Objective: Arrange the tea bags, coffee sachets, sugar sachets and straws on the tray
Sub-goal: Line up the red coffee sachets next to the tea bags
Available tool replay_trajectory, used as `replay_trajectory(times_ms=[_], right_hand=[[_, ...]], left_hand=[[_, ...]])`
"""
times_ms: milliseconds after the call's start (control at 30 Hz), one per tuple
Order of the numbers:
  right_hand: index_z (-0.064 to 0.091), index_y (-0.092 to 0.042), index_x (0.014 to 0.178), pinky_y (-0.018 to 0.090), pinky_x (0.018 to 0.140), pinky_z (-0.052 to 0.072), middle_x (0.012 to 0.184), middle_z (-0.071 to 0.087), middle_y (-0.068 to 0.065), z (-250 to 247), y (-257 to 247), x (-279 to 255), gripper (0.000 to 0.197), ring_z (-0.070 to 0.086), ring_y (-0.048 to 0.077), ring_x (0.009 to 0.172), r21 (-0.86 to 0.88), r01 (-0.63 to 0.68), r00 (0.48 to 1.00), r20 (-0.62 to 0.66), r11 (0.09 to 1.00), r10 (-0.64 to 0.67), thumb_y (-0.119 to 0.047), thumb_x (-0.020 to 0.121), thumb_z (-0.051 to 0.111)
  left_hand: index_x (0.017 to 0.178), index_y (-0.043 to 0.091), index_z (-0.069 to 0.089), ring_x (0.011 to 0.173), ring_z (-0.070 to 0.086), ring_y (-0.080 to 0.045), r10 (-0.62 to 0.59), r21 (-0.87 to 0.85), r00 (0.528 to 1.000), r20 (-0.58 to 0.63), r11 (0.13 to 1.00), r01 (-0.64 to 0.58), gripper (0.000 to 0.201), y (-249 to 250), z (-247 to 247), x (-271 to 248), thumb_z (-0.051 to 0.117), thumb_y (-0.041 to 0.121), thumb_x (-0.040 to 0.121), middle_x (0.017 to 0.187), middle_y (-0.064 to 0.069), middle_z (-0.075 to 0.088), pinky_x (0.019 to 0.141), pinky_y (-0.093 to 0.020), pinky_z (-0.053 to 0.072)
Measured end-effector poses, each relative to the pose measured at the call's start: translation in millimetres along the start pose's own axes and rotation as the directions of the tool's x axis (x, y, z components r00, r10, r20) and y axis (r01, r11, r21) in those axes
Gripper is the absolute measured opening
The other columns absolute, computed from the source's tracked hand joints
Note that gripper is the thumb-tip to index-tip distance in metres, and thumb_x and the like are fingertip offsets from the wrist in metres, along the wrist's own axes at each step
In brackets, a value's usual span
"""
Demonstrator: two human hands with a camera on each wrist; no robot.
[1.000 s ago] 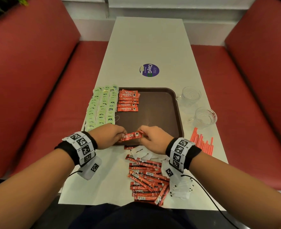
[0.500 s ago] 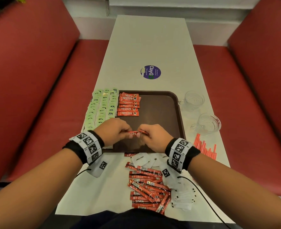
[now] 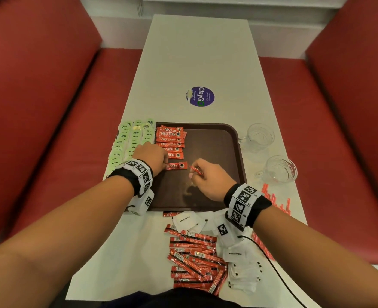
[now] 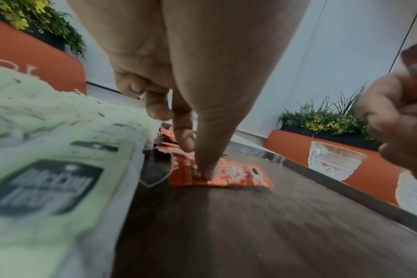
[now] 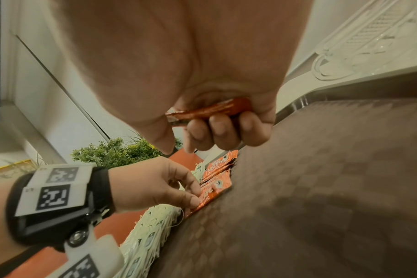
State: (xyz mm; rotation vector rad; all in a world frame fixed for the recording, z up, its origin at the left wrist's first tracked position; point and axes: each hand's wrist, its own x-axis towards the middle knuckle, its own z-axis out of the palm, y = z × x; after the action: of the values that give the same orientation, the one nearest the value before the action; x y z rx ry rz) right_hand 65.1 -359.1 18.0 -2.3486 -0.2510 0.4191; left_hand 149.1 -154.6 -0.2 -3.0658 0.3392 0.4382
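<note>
A brown tray (image 3: 217, 152) holds rows of green tea bags (image 3: 130, 143) along its left edge and a column of red coffee sachets (image 3: 171, 138) beside them. My left hand (image 3: 167, 163) pinches the left end of one coffee sachet (image 3: 179, 166) lying flat at the near end of that column; in the left wrist view the thumb presses on this sachet (image 4: 238, 176). To its right, my right hand (image 3: 194, 174) hovers over the tray with its fingers curled round more coffee sachets (image 5: 217, 111).
Near me on the white table lie a pile of red coffee sticks (image 3: 194, 258) and white sugar sachets (image 3: 243, 267). Red straws (image 3: 277, 201) lie right of the tray, by two glass cups (image 3: 260, 136) (image 3: 281, 170). Red benches flank the table.
Both hands held a sachet together over the tray's near edge. The left hand has since carried one forward and left and laid it under the column; the right hand stayed behind.
</note>
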Motion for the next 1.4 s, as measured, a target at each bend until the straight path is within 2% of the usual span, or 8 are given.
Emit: replay_trajectory(times_ms=[167, 400, 633, 767, 900, 1067, 1233, 1400], right_hand=[[0.057, -0.022, 0.103, 0.034, 0.074, 0.051, 0.089, 0.067, 0.0, -2.2, -1.5, -3.2, 0.016, 0.062, 0.016, 0.078, 0.029, -0.004, 1.0, 0.017, 1.0, 0.004, -0.037, 0.1, 0.053], [0.054, -0.025, 0.078, 0.036, 0.069, 0.041, 0.074, 0.055, -0.004, -5.0, -0.8, -3.2, 0.03, 0.052, 0.014, 0.072, 0.077, -0.032, 0.999, 0.044, 0.996, 0.029, -0.023, 0.103, 0.038], [0.064, -0.018, 0.113, 0.028, 0.08, 0.05, 0.098, 0.063, -0.004, -2.9, 5.6, 1.9, 0.019, 0.059, 0.013, 0.086, -0.039, -0.02, 1.0, 0.02, 0.999, 0.021, -0.017, 0.098, 0.054], [0.059, -0.021, 0.118, 0.028, 0.088, 0.051, 0.108, 0.065, -0.001, -1.3, 9.5, 3.7, 0.023, 0.061, 0.014, 0.095, -0.036, -0.017, 1.0, 0.007, 0.999, 0.017, -0.014, 0.096, 0.058], [0.053, -0.021, 0.118, 0.023, 0.082, 0.045, 0.104, 0.063, -0.004, -0.5, 7.8, 4.1, 0.026, 0.061, 0.014, 0.093, -0.015, 0.019, 1.0, -0.005, 1.0, -0.019, -0.012, 0.095, 0.061], [0.055, -0.02, 0.115, 0.02, 0.077, 0.044, 0.101, 0.061, -0.006, -0.8, 10.8, 2.3, 0.023, 0.059, 0.012, 0.09, -0.059, 0.016, 1.0, 0.013, 0.998, -0.015, -0.012, 0.095, 0.062], [0.057, -0.023, 0.113, 0.011, 0.07, 0.039, 0.099, 0.061, -0.008, 2.6, 13.7, 0.0, 0.022, 0.059, 0.01, 0.088, -0.054, 0.029, 0.999, 0.023, 0.998, -0.028, -0.014, 0.095, 0.064], [0.057, -0.023, 0.114, 0.024, 0.081, 0.05, 0.101, 0.064, -0.007, 4.9, 6.2, 0.5, 0.024, 0.061, 0.012, 0.091, -0.034, 0.061, 0.998, 0.016, 0.998, -0.06, -0.018, 0.093, 0.067]], left_hand=[[0.097, 0.033, 0.071, 0.098, 0.059, -0.021, 0.022, -0.039, 0.999, -0.029, 0.999, -0.023, 0.009, -1.2, 5.8, 5.1, 0.063, 0.033, 0.092, 0.103, 0.002, 0.067, 0.088, -0.038, 0.049], [0.099, 0.035, 0.071, 0.103, 0.06, -0.021, 0.017, -0.038, 0.997, 0.075, 0.999, -0.014, 0.013, -0.3, -0.8, 10.3, 0.063, 0.028, 0.091, 0.104, 0.001, 0.067, 0.09, -0.036, 0.047], [0.099, 0.031, 0.071, 0.095, 0.062, -0.019, 0.059, -0.112, 0.997, -0.05, 0.992, -0.064, 0.015, -1.5, -3.0, 8.9, 0.061, 0.041, 0.093, 0.096, 0.005, 0.07, 0.087, -0.038, 0.051], [0.098, 0.026, 0.074, 0.081, 0.06, -0.011, 0.241, -0.35, 0.956, -0.17, 0.892, -0.287, 0.031, 9.0, -13.8, -7.7, 0.052, 0.048, 0.097, 0.087, 0.008, 0.069, 0.071, -0.029, 0.045], [0.096, 0.032, 0.074, 0.081, 0.058, -0.004, 0.433, -0.355, 0.896, -0.099, 0.826, -0.438, 0.013, 14.2, -17.5, -22.3, 0.066, 0.041, 0.091, 0.085, 0.016, 0.065, 0.073, -0.026, 0.045], [0.088, 0.029, 0.071, 0.083, 0.06, -0.008, 0.339, -0.331, 0.941, -0.009, 0.886, -0.323, 0.006, -0.3, -8.1, -28.2, 0.066, 0.031, 0.092, 0.084, 0.014, 0.065, 0.075, -0.026, 0.044], [0.098, 0.033, 0.07, 0.081, 0.055, -0.001, 0.354, -0.406, 0.935, 0.013, 0.857, -0.318, 0.017, -0.8, -0.4, -38.7, 0.063, 0.047, 0.091, 0.088, 0.016, 0.063, 0.069, -0.023, 0.04], [0.101, 0.031, 0.072, 0.08, 0.055, -0.005, 0.399, -0.366, 0.917, -0.005, 0.853, -0.373, 0.014, 12.1, 4.9, -39.3, 0.068, 0.039, 0.09, 0.086, 0.014, 0.062, 0.076, -0.03, 0.048]])
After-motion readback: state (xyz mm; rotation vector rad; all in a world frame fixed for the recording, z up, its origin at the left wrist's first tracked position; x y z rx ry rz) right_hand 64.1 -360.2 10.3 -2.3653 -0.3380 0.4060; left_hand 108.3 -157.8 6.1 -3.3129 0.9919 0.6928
